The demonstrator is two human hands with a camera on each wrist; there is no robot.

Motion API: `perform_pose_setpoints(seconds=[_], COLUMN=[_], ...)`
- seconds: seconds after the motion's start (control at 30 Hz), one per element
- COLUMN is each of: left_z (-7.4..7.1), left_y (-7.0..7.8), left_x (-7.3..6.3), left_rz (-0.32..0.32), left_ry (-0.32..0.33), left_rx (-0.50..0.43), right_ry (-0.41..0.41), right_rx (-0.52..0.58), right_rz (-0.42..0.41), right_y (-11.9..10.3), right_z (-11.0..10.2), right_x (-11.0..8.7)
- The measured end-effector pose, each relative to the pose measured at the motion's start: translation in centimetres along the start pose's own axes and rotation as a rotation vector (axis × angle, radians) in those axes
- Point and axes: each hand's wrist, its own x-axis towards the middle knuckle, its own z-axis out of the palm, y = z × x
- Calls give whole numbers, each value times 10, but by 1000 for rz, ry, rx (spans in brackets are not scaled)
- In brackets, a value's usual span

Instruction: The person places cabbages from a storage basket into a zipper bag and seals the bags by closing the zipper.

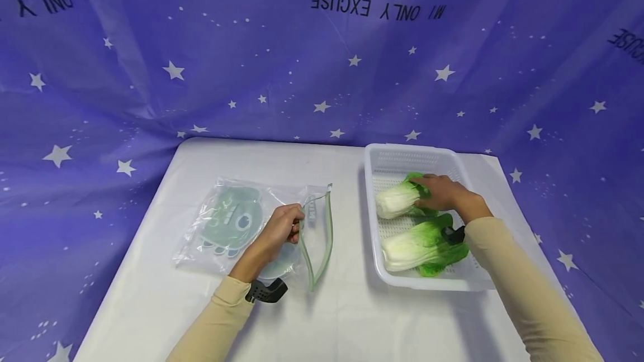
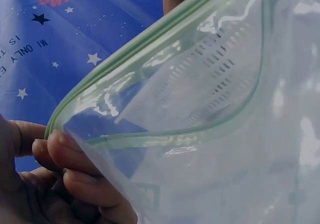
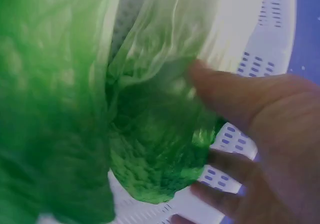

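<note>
My left hand [image 1: 285, 226] pinches the green zip edge of a clear zip bag [image 2: 215, 174], whose mouth gapes on the right. A green one-eyed monster is printed on the bag, which lies flat toward the left. In the left wrist view, the thumb and fingers meet on a corner of the zip strip [image 2: 145, 33]. My right hand [image 1: 445, 193] reaches over the leafy end of the farther Chinese cabbage [image 1: 394, 201]. Its thumb lies on the leaves in the right wrist view, with the other fingers spread beside them. A nearer Chinese cabbage [image 1: 412, 250] lies alongside, below the right wrist.
Both cabbages lie in a white perforated plastic basket [image 1: 372, 228] at the right of the white table [image 1: 337, 317]. A purple star-printed cloth [image 1: 282, 71] hangs behind the table and at its sides. Each wrist wears a black camera mount [image 1: 269, 291].
</note>
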Motion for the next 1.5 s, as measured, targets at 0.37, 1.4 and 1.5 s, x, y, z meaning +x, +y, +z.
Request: perform_pose_setpoints(seconds=[0.37, 1.4, 1.5], left_z=[-2, -2, -1], left_y=[-1, 6, 6], left_x=[0, -3, -3], left_rz=[-8, 9, 21], left_ry=[-1, 16, 13], left_rx=[27, 24, 31], right_ry=[2, 609, 550], right_rx=[8, -274, -301], right_rz=[-54, -397, -416], right_y=[-7, -138, -158], right_z=[12, -30, -23], right_x=[9, -81, -77])
